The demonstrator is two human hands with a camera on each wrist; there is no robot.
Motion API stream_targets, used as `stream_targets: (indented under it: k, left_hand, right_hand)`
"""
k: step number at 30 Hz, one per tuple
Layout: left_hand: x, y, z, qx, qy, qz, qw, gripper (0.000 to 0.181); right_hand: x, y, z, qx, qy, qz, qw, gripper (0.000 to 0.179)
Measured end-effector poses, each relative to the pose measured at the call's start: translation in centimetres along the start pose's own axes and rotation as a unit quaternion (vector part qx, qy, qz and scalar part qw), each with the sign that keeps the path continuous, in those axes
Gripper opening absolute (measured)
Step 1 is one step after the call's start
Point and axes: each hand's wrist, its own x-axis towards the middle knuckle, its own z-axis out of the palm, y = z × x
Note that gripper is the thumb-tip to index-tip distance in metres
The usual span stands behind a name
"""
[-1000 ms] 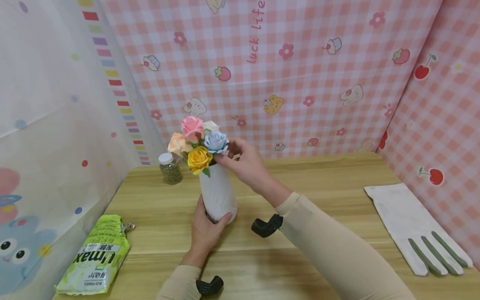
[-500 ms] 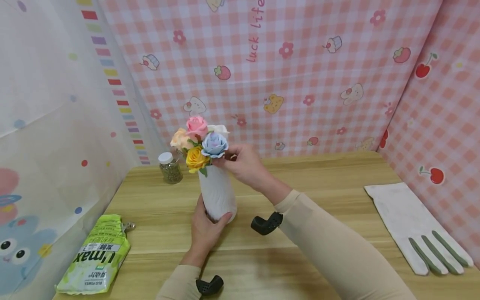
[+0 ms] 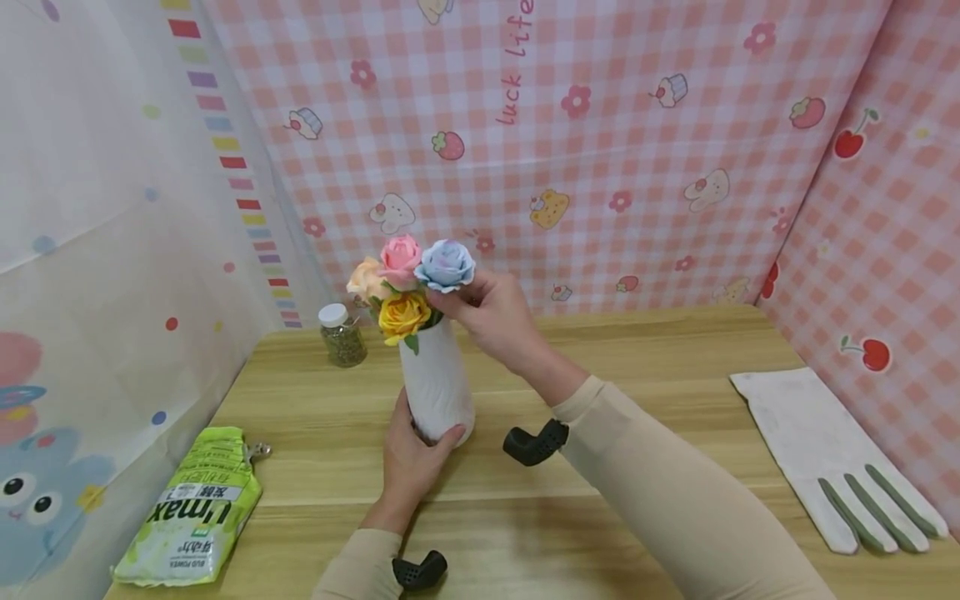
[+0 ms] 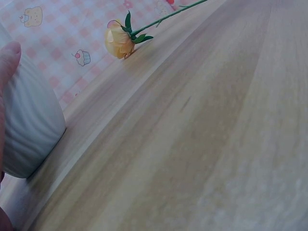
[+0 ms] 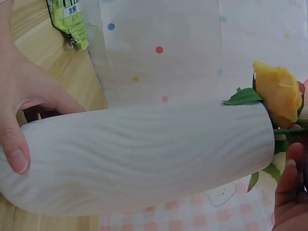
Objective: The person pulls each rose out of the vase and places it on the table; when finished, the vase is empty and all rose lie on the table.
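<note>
A tall white vase [image 3: 435, 383] with a wavy surface stands on the wooden table, holding artificial roses. My left hand [image 3: 411, 458] grips its lower part, the thumb in front. Among the blooms are a pink rose [image 3: 401, 260], a peach rose [image 3: 367, 280] and a yellow rose [image 3: 405, 317]. Just under the head of a blue rose [image 3: 446, 265], my right hand [image 3: 498, 321] pinches its stem, above the vase mouth on the right. Fingers and leaves hide part of that stem. In the right wrist view, the yellow rose [image 5: 278, 94] leans over the rim.
A white-capped jar [image 3: 342, 336] stands behind the vase to the left. At front left lies a green bag [image 3: 191, 508], at right a white-and-green glove [image 3: 832, 458]. The left wrist view shows a yellowish rose [image 4: 119, 41] lying on the table. Patterned cloth walls [image 3: 600, 150] enclose the table.
My right hand has raised the blue rose and shifted it slightly right, so it now covers the white flower behind. My left hand keeps its grip on the vase.
</note>
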Motion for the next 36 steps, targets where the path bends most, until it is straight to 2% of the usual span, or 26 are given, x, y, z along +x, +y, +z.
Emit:
stream_targets:
  k: [7, 10, 16, 20, 24, 29, 36]
  left_hand:
    - [0.1, -0.2, 0.0, -0.006, 0.001, 0.002, 1.0, 0.095]
    - [0.0, -0.2, 0.0, -0.002, 0.001, -0.001, 1.0, 0.094]
    - [0.0, 0.0, 0.0, -0.002, 0.004, 0.002, 1.0, 0.094]
    - [0.0, 0.0, 0.0, 0.004, 0.007, 0.002, 1.0, 0.093]
    - [0.0, 0.0, 0.0, 0.008, 0.009, 0.003, 0.9999, 0.093]
    - [-0.1, -0.2, 0.1, 0.01, 0.009, 0.007, 0.9999, 0.093]
    - [-0.1, -0.3, 0.1, 0.008, 0.01, 0.006, 0.9999, 0.094]
  right_hand:
    - [-0.4, 0.4, -0.1, -0.013, -0.025, 0.01, 0.9996, 0.023]
    - [-0.5, 0.5, -0.2, -0.022, -0.024, 0.002, 0.9995, 0.022]
    - [-0.3, 0.2, -0.6, -0.062, 0.017, -0.036, 0.9973, 0.022]
    - [0.0, -0.6, -1.4, -0.037, 0.047, -0.049, 0.997, 0.023]
    - [-0.1, -1.6, -2.4, 0.019, 0.049, -0.051, 0.9973, 0.026]
    - [-0.3, -2.4, -3.9, 0.067, 0.074, -0.072, 0.9924, 0.024]
    - [-1.2, -2.4, -6.3, 0.062, 0.129, -0.073, 0.9871, 0.011]
